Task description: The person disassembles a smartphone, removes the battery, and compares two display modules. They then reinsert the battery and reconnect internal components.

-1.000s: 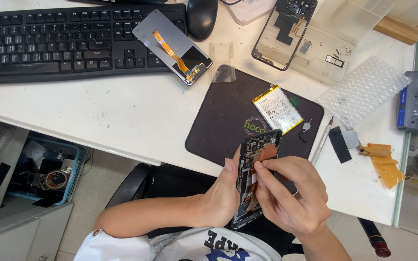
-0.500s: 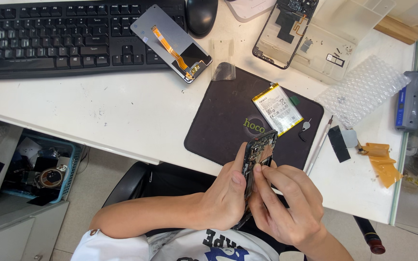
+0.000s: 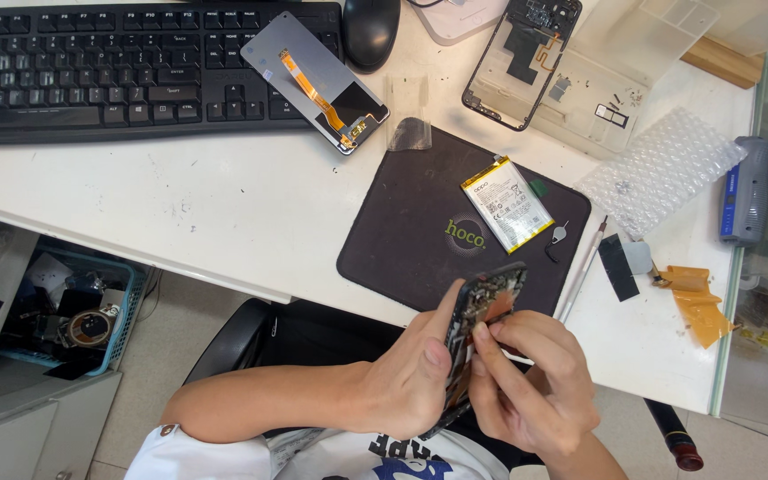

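Phone frame [image 3: 482, 307], opened and stripped of its back, is held up on edge just off the near edge of the desk [image 3: 224, 204], where the left hand [image 3: 406, 387] wraps its side with the thumb pressed along it to steady it. Right hand [image 3: 535, 382] has its fingertips pinched together against the exposed insides (whether they hold a small part, I cannot tell). Behind, on the dark mat [image 3: 411, 240], the battery [image 3: 507, 203] lies within easy reach, and a screen panel [image 3: 313, 80] rests by the keyboard [image 3: 91, 62].
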